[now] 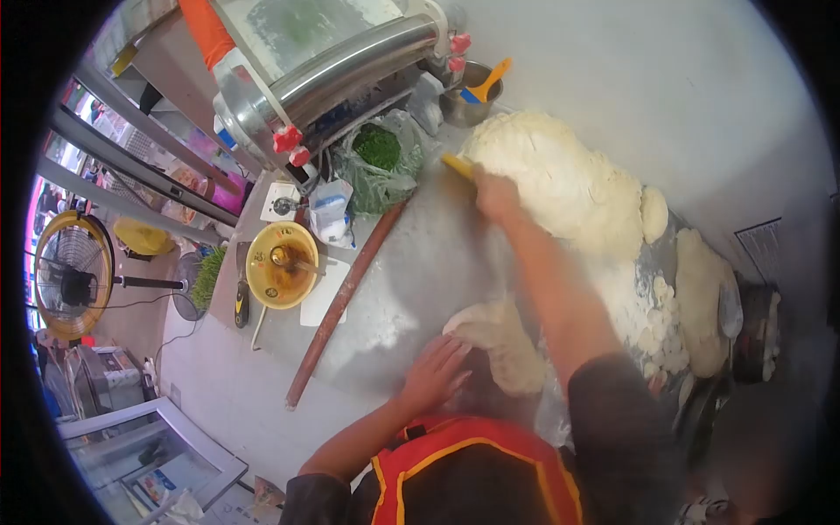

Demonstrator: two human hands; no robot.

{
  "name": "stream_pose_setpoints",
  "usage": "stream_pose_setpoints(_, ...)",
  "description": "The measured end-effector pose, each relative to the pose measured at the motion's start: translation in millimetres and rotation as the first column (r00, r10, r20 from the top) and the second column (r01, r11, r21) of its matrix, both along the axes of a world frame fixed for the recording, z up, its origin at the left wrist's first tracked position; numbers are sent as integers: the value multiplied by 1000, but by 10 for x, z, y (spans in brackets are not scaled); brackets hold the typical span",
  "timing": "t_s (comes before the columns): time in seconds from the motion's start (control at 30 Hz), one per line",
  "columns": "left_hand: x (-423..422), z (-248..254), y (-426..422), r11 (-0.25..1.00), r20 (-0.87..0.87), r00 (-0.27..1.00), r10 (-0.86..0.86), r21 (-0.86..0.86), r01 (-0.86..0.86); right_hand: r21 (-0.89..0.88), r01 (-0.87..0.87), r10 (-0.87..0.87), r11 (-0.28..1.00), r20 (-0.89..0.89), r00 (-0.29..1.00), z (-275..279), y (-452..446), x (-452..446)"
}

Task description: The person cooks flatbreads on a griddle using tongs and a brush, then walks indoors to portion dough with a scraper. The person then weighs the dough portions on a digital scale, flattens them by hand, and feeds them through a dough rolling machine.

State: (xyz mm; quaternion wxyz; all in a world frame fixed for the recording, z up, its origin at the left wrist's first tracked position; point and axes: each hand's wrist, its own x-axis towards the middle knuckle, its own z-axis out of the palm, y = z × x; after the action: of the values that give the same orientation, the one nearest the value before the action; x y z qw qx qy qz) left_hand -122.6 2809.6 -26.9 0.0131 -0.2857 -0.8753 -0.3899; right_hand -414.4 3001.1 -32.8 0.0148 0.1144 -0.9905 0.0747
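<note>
My right hand [497,194] is stretched far forward, its fingers wrapped round a yellow-handled tool [457,165]. Motion blurs the tool's far part, so I cannot make out its blade. Just to the right of it rises a large mound of pale dough [560,175]. Close to my body, my left hand [435,372] lies with its fingers stretched out on the floury worktop [385,337]. Its fingertips are beside a folded strip of dough [512,354]; whether they touch it I cannot tell.
A long rolling pin [346,306] lies left of centre, beside a yellow bowl [282,265] of brown sauce. Farther back are a bag of chopped greens [376,147], a dough-rolling machine [350,66] and a metal pot [477,105] with a brush. Dough scraps [665,328] lie at right.
</note>
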Motion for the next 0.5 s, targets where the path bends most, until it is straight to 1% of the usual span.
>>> stream_pose_setpoints(0.03,13,-115,51,993,5,996,-90,-80,90,-37,-24,26,999,44,999,133,124,-9)
stream_pose_setpoints(0.07,10,-338,107,969,18,983,-184,-163,185,-81,-42,49,996,86,995,272,204,49)
stream_pose_setpoints(0.1,23,-450,157,929,44,959,-279,-240,281,-133,-32,39,991,51,998,444,243,202)
stream_pose_setpoints(0.17,48,-375,243,881,-10,926,-378,-311,356,-235,21,-16,972,25,1000,739,381,798)
stream_pose_setpoints(0.2,39,-341,294,850,-39,898,-437,-345,399,-358,137,-137,924,25,990,845,519,1113)
stream_pose_setpoints(0.23,-19,-312,373,844,-52,879,-474,-311,436,-471,229,-252,852,14,968,941,686,1353)
stream_pose_setpoints(0.3,-143,-259,573,830,-88,841,-534,-241,502,-594,330,-473,734,-97,876,1006,973,1889)
stream_pose_setpoints(0.37,-333,-386,843,812,-337,761,-554,-420,405,-791,308,-594,528,-85,800,967,1178,2368)
stream_pose_setpoints(0.4,-461,-428,1006,806,-458,689,-562,-490,332,-804,365,-664,469,-48,746,1027,1205,2593)
stream_pose_setpoints(0.43,-572,-334,1164,784,-333,741,-583,-467,408,-814,418,-729,402,-8,685,1097,1215,2812)
stream_pose_setpoints(0.47,-689,-222,1339,760,-199,772,-604,-437,482,-801,464,-774,379,1,633,1127,1244,2993)
stream_pose_setpoints(0.5,-824,-192,1550,757,-53,830,-556,-445,478,-786,510,-817,349,11,576,1147,1265,3168)
